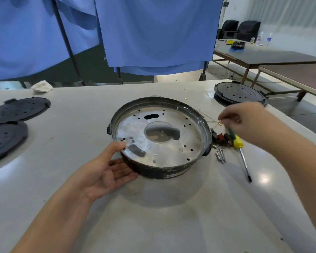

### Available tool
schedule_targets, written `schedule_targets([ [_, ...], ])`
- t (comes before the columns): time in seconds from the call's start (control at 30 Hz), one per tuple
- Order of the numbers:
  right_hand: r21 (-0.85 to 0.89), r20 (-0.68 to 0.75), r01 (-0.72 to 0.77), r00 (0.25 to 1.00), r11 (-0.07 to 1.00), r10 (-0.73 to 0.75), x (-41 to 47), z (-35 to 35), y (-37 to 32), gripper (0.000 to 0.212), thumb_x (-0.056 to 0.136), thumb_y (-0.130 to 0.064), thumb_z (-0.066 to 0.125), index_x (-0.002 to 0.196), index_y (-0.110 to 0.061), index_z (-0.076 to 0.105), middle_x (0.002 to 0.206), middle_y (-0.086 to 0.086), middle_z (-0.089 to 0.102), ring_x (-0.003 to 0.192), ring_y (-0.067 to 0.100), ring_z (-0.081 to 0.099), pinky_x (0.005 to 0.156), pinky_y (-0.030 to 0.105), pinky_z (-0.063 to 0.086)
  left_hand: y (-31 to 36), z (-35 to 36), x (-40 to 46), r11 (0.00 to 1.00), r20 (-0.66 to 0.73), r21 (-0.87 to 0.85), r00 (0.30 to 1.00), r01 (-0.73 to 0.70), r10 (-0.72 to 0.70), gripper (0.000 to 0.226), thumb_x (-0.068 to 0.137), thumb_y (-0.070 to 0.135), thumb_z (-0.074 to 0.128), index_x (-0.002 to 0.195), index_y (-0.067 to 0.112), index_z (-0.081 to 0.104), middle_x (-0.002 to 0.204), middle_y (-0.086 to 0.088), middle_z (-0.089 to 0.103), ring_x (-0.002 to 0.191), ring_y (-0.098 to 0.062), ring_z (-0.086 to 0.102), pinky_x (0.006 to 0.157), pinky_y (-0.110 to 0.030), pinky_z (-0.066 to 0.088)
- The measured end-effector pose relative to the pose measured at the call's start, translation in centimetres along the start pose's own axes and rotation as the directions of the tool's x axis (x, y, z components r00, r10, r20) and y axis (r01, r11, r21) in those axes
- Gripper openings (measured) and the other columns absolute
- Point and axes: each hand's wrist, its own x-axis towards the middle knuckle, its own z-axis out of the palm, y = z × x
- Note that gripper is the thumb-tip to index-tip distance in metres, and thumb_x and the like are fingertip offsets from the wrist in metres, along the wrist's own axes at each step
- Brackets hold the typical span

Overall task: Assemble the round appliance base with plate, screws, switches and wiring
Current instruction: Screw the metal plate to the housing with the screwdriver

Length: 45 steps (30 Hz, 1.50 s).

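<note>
We note the round base [161, 137] at the middle of the white table [153, 216], open side up, the silver plate [171, 143] already lying inside its rim; no screws seen seated in the plate's holes, so we judge the fastening not yet begun.

Left hand [108, 172] sits at the base's near-left edge; palm up and fingers straight along the dark wall, thumb tip on the rim; it steadies rather than grips.

Right hand [244, 119] hovers to the right of the base, above the small parts; fingers drawn together and blurred; whether they pinch anything we cannot tell.

The relation that matters: everything wanted lies right of the base, on the right hand's side. Loose screws [220, 155] lie just beside the base's right wall; the switches [220, 137] with thin wiring [211, 123] sit a little farther; the screwdriver [242, 152] lies just right of them, yellow handle far, tip pointing near and slightly right. The right hand is plainly the nearer; the left is across the base from them.

Dark round covers [16, 110] rest far left; another [239, 92] far right.
</note>
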Motion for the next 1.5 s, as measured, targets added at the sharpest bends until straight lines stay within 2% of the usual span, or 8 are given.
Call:
schedule_targets([
  [0.1, 0.263, -0.09, 0.126, 0.99, 0.957, -0.106, 0.4, -1.7, -3.3, 0.019, 0.088, -0.013, 0.063, 0.09, -0.029, 0.072, 0.08, -0.013, 0.071, 0.08, 0.004, 0.067, 0.08, 0.019, 0.05, 0.1, -0.1, -0.2, 1.0, 0.008, 0.002, 1.0, 0.015, -0.015, 0.073, 0.058, 0.029, 0.079, 0.115, -0.01, 0.056, 0.096, -0.023, 0.073, 0.084, -0.032, 0.074, 0.068, -0.044, 0.062],
  [0.2, 0.485, -0.028, 0.243, 0.964, 0.84, -0.263, 1.0, -1.5, -7.6, 0.016, 0.085, -0.013, 0.068, 0.086, -0.029, 0.074, 0.075, -0.015, 0.073, 0.073, -0.002, 0.068, 0.071, 0.008, 0.05, 0.1, -0.2, -0.4, 0.999, 0.018, -0.013, 0.999, 0.032, -0.032, 0.073, 0.055, 0.03, 0.081, 0.112, -0.01, 0.059, 0.099, -0.023, 0.072, 0.085, -0.032, 0.074, 0.067, -0.041, 0.062],
  [0.37, 0.641, 0.17, 0.26, 0.869, 0.723, -0.464, 2.6, 2.8, -13.1, 0.01, 0.084, -0.01, 0.069, 0.086, -0.019, 0.073, 0.073, -0.007, 0.073, 0.064, 0.002, 0.068, 0.058, 0.01, 0.051, 0.0, -0.4, -0.2, 0.997, 0.039, -0.048, 0.998, 0.055, -0.053, 0.073, 0.053, 0.032, 0.087, 0.109, -0.007, 0.063, 0.102, -0.023, 0.071, 0.087, -0.031, 0.073, 0.066, -0.039, 0.061],
  [0.53, 0.682, 0.24, 0.212, 0.839, 0.7, -0.489, 4.4, 6.7, -14.4, 0.009, 0.083, -0.004, 0.069, 0.083, -0.013, 0.07, 0.074, -0.004, 0.072, 0.069, 0.011, 0.071, 0.076, 0.032, 0.058, 0.1, -0.6, 0.0, 0.995, 0.108, -0.048, 0.991, 0.083, -0.078, 0.06, 0.046, 0.037, 0.093, 0.088, -0.001, 0.078, 0.11, -0.023, 0.07, 0.096, -0.03, 0.072, 0.071, -0.038, 0.061],
  [0.63, 0.713, 0.251, 0.181, 0.836, 0.677, -0.488, 4.9, 7.4, -14.1, 0.009, 0.082, -0.003, 0.069, 0.083, -0.012, 0.07, 0.073, -0.004, 0.073, 0.069, 0.01, 0.071, 0.074, 0.03, 0.058, 0.0, -0.6, 0.0, 0.996, 0.135, -0.046, 0.988, 0.081, -0.074, 0.056, 0.047, 0.04, 0.091, 0.087, 0.004, 0.078, 0.116, -0.023, 0.068, 0.101, -0.03, 0.071, 0.075, -0.038, 0.061],
  [0.93, 0.628, 0.242, 0.325, 0.783, 0.708, -0.574, 4.8, 7.7, -14.6, 0.008, 0.082, -0.004, 0.069, 0.084, -0.011, 0.072, 0.075, -0.007, 0.071, 0.072, 0.003, 0.067, 0.071, 0.02, 0.054, 0.2, -0.4, -0.2, 0.995, 0.148, -0.062, 0.987, 0.076, -0.067, 0.057, 0.047, 0.042, 0.086, 0.089, 0.004, 0.078, 0.116, -0.023, 0.068, 0.101, -0.031, 0.071, 0.078, -0.04, 0.061],
  [1.13, 0.475, 0.227, 0.518, 0.709, 0.712, -0.668, 4.9, 6.8, -15.0, 0.013, 0.082, -0.006, 0.065, 0.085, -0.015, 0.075, 0.074, -0.006, 0.07, 0.074, 0.011, 0.064, 0.07, 0.031, 0.05, 0.3, -0.6, -0.2, 0.99, 0.174, -0.083, 0.979, 0.118, -0.102, 0.057, 0.052, 0.045, 0.088, 0.09, 0.003, 0.078, 0.112, -0.021, 0.071, 0.103, -0.031, 0.07, 0.076, -0.038, 0.06],
  [1.5, 0.265, 0.263, 0.703, 0.606, 0.66, -0.751, 5.2, 6.4, -16.2, 0.012, 0.081, -0.011, 0.063, 0.084, -0.016, 0.074, 0.075, -0.005, 0.069, 0.069, 0.01, 0.06, 0.07, 0.03, 0.048, 0.8, -1.1, 0.2, 0.952, 0.169, -0.218, 0.969, 0.214, -0.179, 0.088, 0.062, 0.048, 0.081, 0.124, -0.01, 0.057, 0.12, -0.024, 0.066, 0.108, -0.035, 0.067, 0.083, -0.049, 0.058],
])
